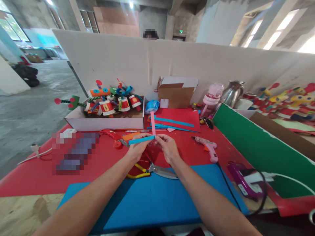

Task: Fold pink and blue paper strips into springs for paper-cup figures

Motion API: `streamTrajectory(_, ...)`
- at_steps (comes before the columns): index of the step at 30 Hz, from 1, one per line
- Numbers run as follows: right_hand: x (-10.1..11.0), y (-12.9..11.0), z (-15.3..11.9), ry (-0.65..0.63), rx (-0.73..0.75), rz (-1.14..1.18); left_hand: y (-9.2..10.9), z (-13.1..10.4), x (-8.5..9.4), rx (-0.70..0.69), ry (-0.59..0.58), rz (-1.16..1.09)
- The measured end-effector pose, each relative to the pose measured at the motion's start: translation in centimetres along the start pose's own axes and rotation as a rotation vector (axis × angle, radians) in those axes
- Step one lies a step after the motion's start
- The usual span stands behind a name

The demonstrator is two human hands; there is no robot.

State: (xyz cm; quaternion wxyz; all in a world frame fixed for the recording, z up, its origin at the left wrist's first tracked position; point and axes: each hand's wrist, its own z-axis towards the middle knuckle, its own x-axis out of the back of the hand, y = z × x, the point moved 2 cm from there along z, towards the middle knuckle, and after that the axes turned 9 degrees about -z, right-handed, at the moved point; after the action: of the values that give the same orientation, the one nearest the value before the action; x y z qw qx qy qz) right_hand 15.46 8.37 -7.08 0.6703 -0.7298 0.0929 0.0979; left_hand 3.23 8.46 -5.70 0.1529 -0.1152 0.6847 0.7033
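Over the red table covering, my left hand [139, 144] pinches a blue paper strip [141, 140], which points off to the left. A pink paper strip [153, 123] stands away from me, meeting the blue one at a corner. At that corner the fingers of my right hand [167, 146] are closed on the strips. Whether the two are glued is hidden by my fingertips. Beneath my hands lie large scissors [157, 170] with yellow handles, partly on a blue sheet [147, 200]. Smaller red-handled scissors [115, 137] rest to the left of my left hand.
A white box [105, 124] holds several paper-cup figures. Loose blue strips [172, 121] lie on red paper behind my hands. To the right are a pink glue gun [208, 147], a purple power strip [243, 182] and a green panel [258, 154]. A white partition [110, 55] stands behind.
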Motion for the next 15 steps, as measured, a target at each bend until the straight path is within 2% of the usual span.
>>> streamTrajectory(10, 0.23, -0.19, 0.09, 0.067, 0.077, -0.099, -0.24, 0.05, 0.28, -0.019, -0.007, 0.021)
streamTrajectory(15, 0.3, -0.19, 0.12, 0.104, 0.099, -0.102, -0.27, 0.03, -0.01, 0.088, -0.035, 0.004)
